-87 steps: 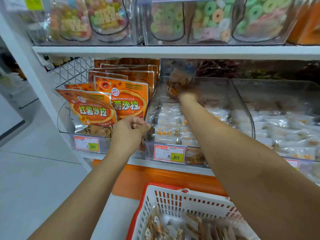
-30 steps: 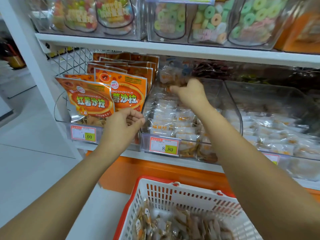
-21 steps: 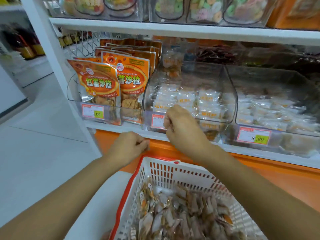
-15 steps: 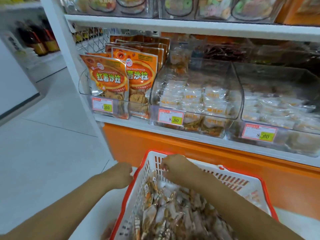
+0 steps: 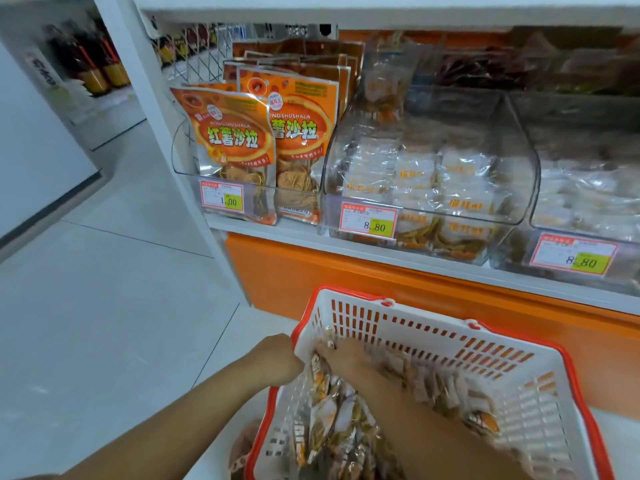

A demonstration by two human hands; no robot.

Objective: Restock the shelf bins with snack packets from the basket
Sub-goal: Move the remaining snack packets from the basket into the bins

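mostly plastic, glossy.
basket [image 5: 450, 344]: matt white plastic, red rim. bins [image 5: 429, 216]: clear smooth plastic. snack packets [image 5: 332, 414]: shiny clear film. pouches [image 5: 235, 140]: glossy printed foil.

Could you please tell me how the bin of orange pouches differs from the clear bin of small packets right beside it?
The orange-pouch bin holds large printed pouches standing upright in rows; the small-packet bin holds small, mostly clear packets piled flat. The first carries a 1.00 tag, the second an 8.80 tag. Both are clear plastic and sit side by side on the same shelf.
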